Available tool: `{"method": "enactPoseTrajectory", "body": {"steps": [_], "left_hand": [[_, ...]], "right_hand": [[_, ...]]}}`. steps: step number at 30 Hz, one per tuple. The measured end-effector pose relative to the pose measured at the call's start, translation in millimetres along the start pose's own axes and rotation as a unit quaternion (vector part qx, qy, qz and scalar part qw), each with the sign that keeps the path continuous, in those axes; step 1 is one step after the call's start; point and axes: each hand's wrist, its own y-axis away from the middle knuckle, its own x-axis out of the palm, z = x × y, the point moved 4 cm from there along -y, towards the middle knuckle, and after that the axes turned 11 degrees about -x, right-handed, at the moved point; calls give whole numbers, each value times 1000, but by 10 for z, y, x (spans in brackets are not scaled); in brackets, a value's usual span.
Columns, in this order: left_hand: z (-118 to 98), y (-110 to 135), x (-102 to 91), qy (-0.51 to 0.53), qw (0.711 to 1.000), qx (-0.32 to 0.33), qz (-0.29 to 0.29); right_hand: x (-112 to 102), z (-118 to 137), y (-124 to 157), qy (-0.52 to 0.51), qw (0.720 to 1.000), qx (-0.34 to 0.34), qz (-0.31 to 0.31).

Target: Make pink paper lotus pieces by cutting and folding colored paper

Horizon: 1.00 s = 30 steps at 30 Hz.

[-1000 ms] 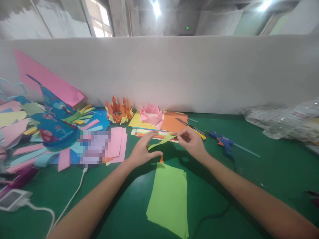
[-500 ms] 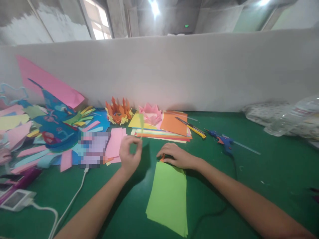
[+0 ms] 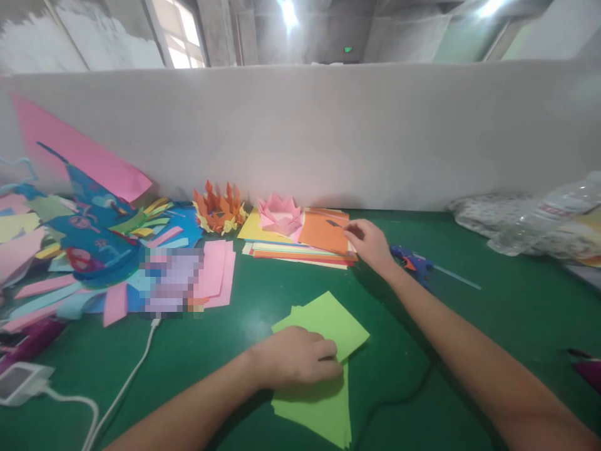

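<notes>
My left hand (image 3: 305, 358) is over a pile of light green paper (image 3: 312, 413), its fingers bent and closed on a green paper sheet (image 3: 335, 316). That sheet lies turned at an angle across the pile, with one corner pointing away from me. My fingers hide its near edge. Farther back, my right hand (image 3: 370, 243) is closed around a utility knife (image 3: 334, 223). Only the knife's dark front end shows, over the orange sheet of a coloured paper stack (image 3: 323, 230); the hand covers its handle.
A blue glue gun (image 3: 413, 260) lies right of my right hand. Behind are a pink paper crown (image 3: 280, 215) and an orange crown (image 3: 220, 210). At left are a blue cone hat (image 3: 101, 235), pink sheets (image 3: 220, 272) and a white cable (image 3: 134, 376). A plastic bottle (image 3: 544, 213) rests far right.
My left hand has brought its green sheet down onto the pile, toward me and to the right. My right hand has left the pile's far edge and taken hold of the utility knife.
</notes>
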Motion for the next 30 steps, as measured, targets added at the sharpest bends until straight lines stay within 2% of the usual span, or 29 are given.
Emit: {"method": "enactPoseTrajectory", "body": {"steps": [3, 5, 6, 7, 9, 12, 16, 19, 23, 30], "left_hand": [[-17, 15, -15, 18, 1000, -3, -4], [-45, 30, -29, 49, 999, 0, -13], [-65, 36, -36, 68, 997, 7, -20], [-87, 42, -44, 87, 996, 16, -27], [-132, 46, -54, 116, 992, 38, -40], [-171, 40, -50, 141, 987, 55, -54], [-173, 32, -16, 167, 984, 51, -47], [-170, 40, 5, 165, 984, 52, -39], [-166, 63, 20, 137, 988, 55, -37], [-67, 71, 38, 98, 991, 61, -62]], "right_hand": [[10, 69, -15, 5, 1000, -17, 14], [66, 224, 63, -17, 997, -36, 72], [110, 325, 124, -39, 990, -48, 123], [185, 437, 210, -81, 971, -58, 219], [273, 670, 385, -136, 922, -95, 349], [337, 935, 580, -162, 872, -148, 438], [417, 1141, 718, -156, 844, -195, 475], [425, 1270, 761, -161, 834, -223, 478], [382, 1342, 765, -147, 846, -208, 469], [407, 1253, 745, -95, 865, -161, 465]]}}
